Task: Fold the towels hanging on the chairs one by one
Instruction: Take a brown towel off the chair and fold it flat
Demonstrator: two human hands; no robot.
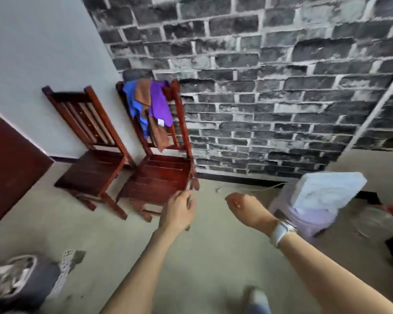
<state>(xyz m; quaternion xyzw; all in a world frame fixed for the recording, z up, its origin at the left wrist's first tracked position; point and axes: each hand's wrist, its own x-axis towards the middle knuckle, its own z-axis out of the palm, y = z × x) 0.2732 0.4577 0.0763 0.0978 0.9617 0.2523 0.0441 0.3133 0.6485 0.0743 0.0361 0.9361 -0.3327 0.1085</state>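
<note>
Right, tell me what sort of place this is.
Probably a plain room in a home: two wooden chairs, one bare and one hung with towels, stand against a brick-patterned wall on a bare floor.

Soft even daylight, no hard shadows; overall motion blur; strong wide-angle bending at edges; lower corners smeared.

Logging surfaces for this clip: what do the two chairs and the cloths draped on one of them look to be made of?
Both chairs, the bare one and the draped one, look like solid wood with a glossy red-brown varnish: slatted backs and seats catching highlights. The towels on the chair back seem soft matte fabric, possibly microfibre: limp folds in blue, brown and purple, plus a small white tag.
</note>
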